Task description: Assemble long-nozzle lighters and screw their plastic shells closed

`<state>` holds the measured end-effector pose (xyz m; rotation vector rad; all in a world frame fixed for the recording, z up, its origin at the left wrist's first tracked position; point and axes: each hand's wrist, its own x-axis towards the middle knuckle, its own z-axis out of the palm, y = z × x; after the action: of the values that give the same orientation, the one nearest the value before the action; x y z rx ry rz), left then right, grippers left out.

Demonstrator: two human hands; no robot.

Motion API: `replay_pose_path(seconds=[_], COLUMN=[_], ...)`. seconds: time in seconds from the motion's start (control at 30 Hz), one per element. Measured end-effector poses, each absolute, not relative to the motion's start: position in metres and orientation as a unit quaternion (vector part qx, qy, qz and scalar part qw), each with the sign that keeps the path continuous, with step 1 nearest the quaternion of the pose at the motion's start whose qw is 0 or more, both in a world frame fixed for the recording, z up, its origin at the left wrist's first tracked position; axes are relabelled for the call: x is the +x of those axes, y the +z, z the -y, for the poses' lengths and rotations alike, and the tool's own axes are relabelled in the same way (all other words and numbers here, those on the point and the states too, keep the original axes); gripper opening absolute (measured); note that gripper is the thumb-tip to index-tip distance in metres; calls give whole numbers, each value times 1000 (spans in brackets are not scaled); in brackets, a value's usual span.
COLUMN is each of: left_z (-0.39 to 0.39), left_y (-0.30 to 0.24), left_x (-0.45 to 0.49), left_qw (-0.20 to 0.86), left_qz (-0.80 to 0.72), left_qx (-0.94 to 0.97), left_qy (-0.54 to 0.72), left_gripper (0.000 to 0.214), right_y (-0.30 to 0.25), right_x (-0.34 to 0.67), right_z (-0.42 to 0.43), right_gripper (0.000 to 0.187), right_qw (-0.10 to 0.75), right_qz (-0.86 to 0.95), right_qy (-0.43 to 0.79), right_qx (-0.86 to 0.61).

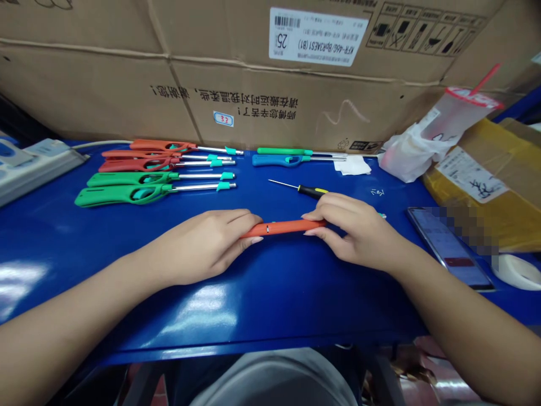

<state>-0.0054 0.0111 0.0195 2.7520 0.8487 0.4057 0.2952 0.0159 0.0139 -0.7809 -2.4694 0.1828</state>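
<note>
Gripping orange lighter (pixel 285 227): left hand (pixel 211 243), right hand (pixel 354 230).

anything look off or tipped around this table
Two things: the large brown cardboard box behind the shiny blue table has its printing upside down, so it seems flipped; and the red-lidded plastic cup in the white plastic bag appears to lean rightward rather than stand upright. No spill shows.
</note>
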Motion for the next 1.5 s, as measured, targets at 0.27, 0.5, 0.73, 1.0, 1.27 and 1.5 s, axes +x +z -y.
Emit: replay_pose_path(seconds=[0.27,0.5,0.73,1.0,1.27,1.5], left_z=[-22,-14,-1,2,-1,-6], left_y=[19,12,9,5,1,6], left_x=[-10,-5,6,15,20,5], left_qw=[149,168,197,355,611,251], left_qz=[-325,-303,-287,-353,-419,-328], left_qx=[899,885,884,790,539,814], left_qy=[252,311,312,355,401,409], left_gripper=[29,21,20,26,44,22], right_y=[17,13,10,12,28,39], right_x=[305,297,276,277,251,251], right_z=[-23,-22,-5,-4,1,-17], right_gripper=[6,11,14,20,43,33], right_qw=[278,275,303,272,126,131], right_qz=[904,912,912,901,930,946], right_qy=[81,33,18,80,-78,5], right_qx=[-316,-304,-277,-327,-338,-297])
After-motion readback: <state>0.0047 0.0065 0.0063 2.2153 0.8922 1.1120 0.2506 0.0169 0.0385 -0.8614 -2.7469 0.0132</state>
